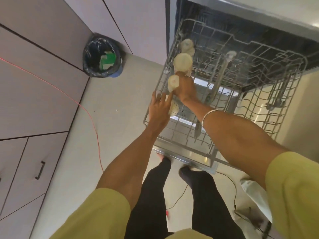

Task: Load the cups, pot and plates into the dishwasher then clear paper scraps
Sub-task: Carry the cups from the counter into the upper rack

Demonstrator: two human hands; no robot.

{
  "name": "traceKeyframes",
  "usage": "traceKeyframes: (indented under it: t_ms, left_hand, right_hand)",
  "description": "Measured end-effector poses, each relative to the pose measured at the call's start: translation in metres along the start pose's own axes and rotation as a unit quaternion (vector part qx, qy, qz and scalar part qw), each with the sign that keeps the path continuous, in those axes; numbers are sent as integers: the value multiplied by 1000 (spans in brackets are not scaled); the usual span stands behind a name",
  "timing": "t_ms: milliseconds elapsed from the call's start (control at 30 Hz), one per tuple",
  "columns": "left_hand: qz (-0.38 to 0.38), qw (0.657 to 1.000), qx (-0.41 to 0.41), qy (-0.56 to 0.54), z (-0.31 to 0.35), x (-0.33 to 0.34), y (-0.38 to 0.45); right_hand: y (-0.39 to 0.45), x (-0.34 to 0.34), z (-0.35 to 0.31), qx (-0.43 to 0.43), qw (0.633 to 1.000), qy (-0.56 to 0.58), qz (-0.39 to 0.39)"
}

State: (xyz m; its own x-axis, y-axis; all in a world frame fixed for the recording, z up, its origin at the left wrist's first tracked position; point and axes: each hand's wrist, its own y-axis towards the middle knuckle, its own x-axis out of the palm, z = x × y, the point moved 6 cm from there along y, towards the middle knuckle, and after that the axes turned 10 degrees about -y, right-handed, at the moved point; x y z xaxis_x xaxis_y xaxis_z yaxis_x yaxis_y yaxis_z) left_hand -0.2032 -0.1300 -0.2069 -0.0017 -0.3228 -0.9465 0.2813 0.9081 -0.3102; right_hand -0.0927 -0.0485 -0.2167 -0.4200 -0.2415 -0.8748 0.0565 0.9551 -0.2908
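The dishwasher's upper wire rack [283, 107] is pulled out over the open door. Three pale cups stand upside down in a row along the rack's left side: the far cup [187, 44], the middle cup [182, 62] and the near cup [173, 82]. My right hand [185, 87] grips the near cup from its right side. My left hand [159, 109] reaches to the rack's left rim with fingers straight, its fingertips touching the wires just below that cup. A speckled cup [173, 109] lies partly hidden behind my left hand.
A black-lined bin [101, 56] with green and white scraps stands in the floor corner on the left. A red cord [89, 116] runs across the floor. Cabinet drawers line the left side. Black cables [231, 187] trail near my feet. The open dishwasher door [189, 157] is right before my legs.
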Motion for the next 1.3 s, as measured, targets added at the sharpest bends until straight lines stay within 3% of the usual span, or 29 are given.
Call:
traceKeyframes:
  t_ms: [67,200,400,600,967,1167,1300]
  left_hand:
    - [-31,998,0,56,4,12,-5]
    - [-16,997,-7,79,9,17,-8]
    - [-57,995,-42,66,16,22,-1]
    - [-35,998,-41,24,9,27,-4]
    - [7,997,-47,-64,21,-22,-40]
    - [-37,995,-14,-95,48,-70,-76]
    - [-36,989,-19,-141,53,-106,-94]
  right_hand:
    - [2,5,3,-29,999,-22,-10]
    - [4,20,17,-21,1000,10,-21]
    - [1,29,22,-21,999,31,-26]
    - [-8,19,27,-19,999,24,-22]
    - [-60,-42,32,35,997,-43,-45]
    - [-100,-99,24,56,996,-47,-45]
    - [-131,-131,14,45,992,-80,-89]
